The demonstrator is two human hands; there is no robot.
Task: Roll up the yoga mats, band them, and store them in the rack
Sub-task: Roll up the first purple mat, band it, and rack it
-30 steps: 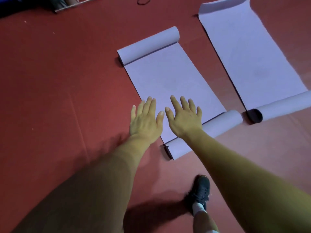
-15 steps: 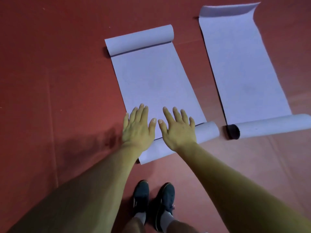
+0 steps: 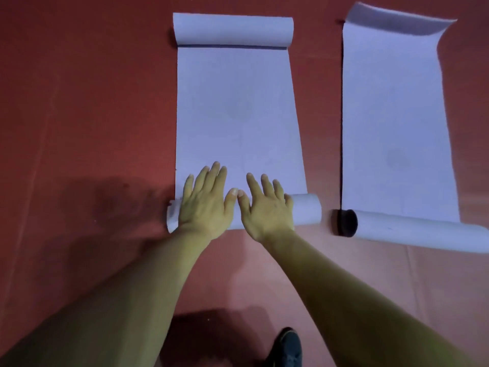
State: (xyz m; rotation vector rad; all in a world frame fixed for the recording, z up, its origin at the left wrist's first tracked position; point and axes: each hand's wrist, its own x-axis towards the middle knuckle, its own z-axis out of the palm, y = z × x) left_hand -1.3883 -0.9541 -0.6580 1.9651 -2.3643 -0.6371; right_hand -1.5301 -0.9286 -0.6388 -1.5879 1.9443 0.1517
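Two pale lilac yoga mats lie on the red floor. The nearer mat [image 3: 235,112] stretches away from me, curled at its far end and rolled at its near end. My left hand [image 3: 203,202] and my right hand [image 3: 264,207] lie flat, fingers straight, side by side on that near roll [image 3: 307,210], thumbs almost touching. The second mat [image 3: 391,123] lies to the right, with a dark-cored roll [image 3: 412,231] at its near end and a lifted far edge.
Red floor [image 3: 92,102] surrounds both mats. A narrow strip of floor separates the mats. One dark shoe [image 3: 288,348] shows at the bottom edge, below my right forearm. My shadow falls on the floor left of my hands.
The view has swung so the mat now runs straight ahead. Both hands have stayed flat on the near roll, now centred on it. Only one shoe shows now.
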